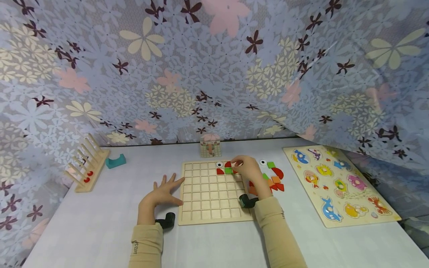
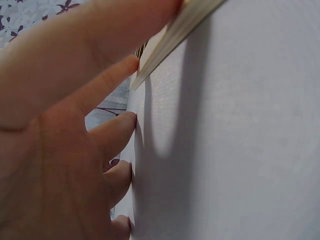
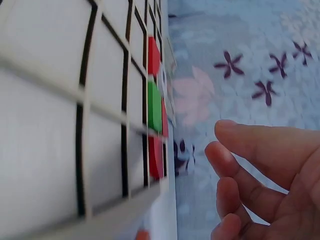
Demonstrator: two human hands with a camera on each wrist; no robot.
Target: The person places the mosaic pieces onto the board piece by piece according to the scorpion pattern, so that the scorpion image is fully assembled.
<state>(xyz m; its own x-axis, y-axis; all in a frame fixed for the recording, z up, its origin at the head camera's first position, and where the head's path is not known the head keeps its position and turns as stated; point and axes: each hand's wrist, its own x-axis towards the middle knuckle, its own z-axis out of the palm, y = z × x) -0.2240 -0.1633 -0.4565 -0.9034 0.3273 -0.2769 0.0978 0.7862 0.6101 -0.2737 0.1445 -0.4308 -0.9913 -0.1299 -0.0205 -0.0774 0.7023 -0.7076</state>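
A wooden grid board (image 1: pixel 200 193) lies flat on the table. Along its far edge sit a white eye piece (image 1: pixel 219 164), a green square (image 1: pixel 228 171) and several red rounded pieces (image 1: pixel 220 171). My left hand (image 1: pixel 163 193) is spread at the board's left side, thumb and index finger touching its edge; the left wrist view shows these fingers (image 2: pixel 107 82) close up. Over the board's far right corner is my right hand (image 1: pixel 248 168). In the right wrist view its thumb and index finger are near each other, with nothing visible between them, above the red piece (image 3: pixel 156 156).
Loose red, green and orange pieces (image 1: pixel 277 172) lie right of the board, partly behind my right arm. Farther right is an animal puzzle board (image 1: pixel 316 188). A small pattern card (image 1: pixel 210 149) stands at the back. Left are a pegged wooden rack (image 1: pixel 94 173) and a teal block (image 1: pixel 115 161).
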